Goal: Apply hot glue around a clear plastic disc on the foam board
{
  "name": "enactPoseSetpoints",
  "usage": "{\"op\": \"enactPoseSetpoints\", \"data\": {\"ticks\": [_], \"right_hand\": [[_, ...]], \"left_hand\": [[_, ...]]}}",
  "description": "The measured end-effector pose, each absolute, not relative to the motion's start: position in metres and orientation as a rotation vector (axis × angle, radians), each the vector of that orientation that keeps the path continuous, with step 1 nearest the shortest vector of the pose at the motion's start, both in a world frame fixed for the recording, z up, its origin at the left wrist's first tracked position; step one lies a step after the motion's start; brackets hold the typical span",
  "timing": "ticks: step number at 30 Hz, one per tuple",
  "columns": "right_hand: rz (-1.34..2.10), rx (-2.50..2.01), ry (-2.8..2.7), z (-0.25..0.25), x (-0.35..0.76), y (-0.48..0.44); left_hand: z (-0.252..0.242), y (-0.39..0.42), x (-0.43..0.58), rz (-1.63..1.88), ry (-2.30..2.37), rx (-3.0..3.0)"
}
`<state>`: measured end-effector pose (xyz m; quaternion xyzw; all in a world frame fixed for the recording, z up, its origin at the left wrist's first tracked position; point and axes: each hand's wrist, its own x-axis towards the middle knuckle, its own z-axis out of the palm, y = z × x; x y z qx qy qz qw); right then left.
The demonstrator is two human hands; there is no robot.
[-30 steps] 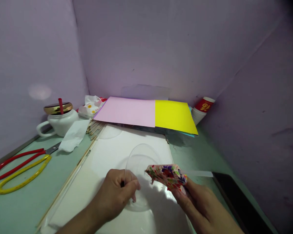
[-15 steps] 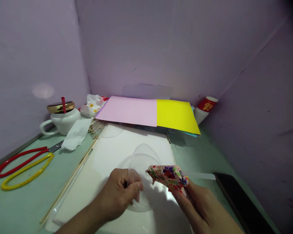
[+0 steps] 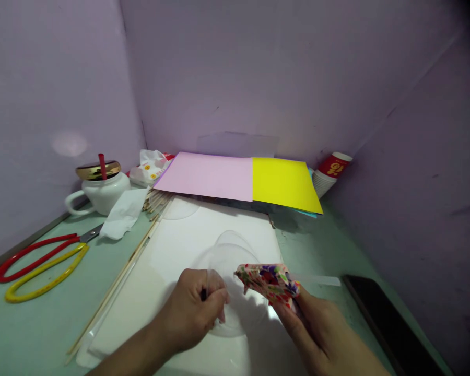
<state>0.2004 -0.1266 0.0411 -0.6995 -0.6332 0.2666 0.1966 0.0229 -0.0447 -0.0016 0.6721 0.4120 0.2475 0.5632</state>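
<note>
My left hand (image 3: 199, 305) is closed, pinching the edge of a clear plastic disc (image 3: 235, 256) tilted up over the white board. Another clear round edge shows beneath or behind it; I cannot tell whether the two are joined. In my right hand (image 3: 317, 329) is a flower-patterned glue gun (image 3: 268, 282), its nozzle turned left toward the disc. A translucent glue stick (image 3: 321, 280) juts from the gun's back end. The gun hides part of the disc's right side.
Red-and-yellow scissors (image 3: 80, 240), a tissue (image 3: 125, 213) and a white mug (image 3: 105, 193) are on the left. Thin wooden sticks (image 3: 113, 290) line the white board (image 3: 172, 245). Pink and yellow card (image 3: 219, 175), paper cups (image 3: 331, 172) and a black phone-like slab (image 3: 391, 324) lie beyond and right.
The clear disc in my left hand has tilted slightly. The glue gun has barely shifted, with its glue stick ending a little further left. The whole view has shifted slightly.
</note>
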Motion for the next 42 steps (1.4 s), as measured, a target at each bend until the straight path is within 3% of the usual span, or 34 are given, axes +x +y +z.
{"op": "enactPoseSetpoints", "data": {"ticks": [42], "right_hand": [[0.741, -1.886, -1.787, 0.0398, 0.2043, -0.1255]], "left_hand": [[0.0007, -0.0444, 0.0255, 0.557, 0.985, 1.48]]}}
